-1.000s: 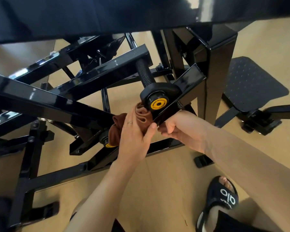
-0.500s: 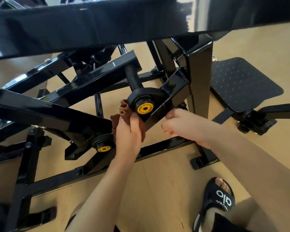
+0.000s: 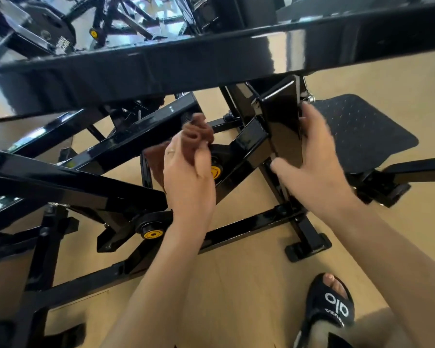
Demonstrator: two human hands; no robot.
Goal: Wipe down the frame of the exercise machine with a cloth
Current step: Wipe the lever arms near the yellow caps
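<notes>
The glossy black frame (image 3: pixel 161 61) of the exercise machine fills the upper and left view, with crossing square bars. My left hand (image 3: pixel 186 179) is shut on a bunched brown cloth (image 3: pixel 196 135), held against the frame just above a black knob with a yellow cap (image 3: pixel 215 172), which the hand partly hides. My right hand (image 3: pixel 312 159) wraps around the black upright post (image 3: pixel 283 124), thumb on its front face and fingers behind it.
A second yellow-capped knob (image 3: pixel 152 233) sits lower left. A black dotted footplate (image 3: pixel 362 131) lies to the right on the tan floor (image 3: pixel 236 285). My foot in a black slide sandal (image 3: pixel 332 310) stands at the bottom right. More black machines show at the top left.
My left hand lifted the cloth from beside the knob to above it. My right hand left the angled bar and took hold of the upright post. The view tilted upward.
</notes>
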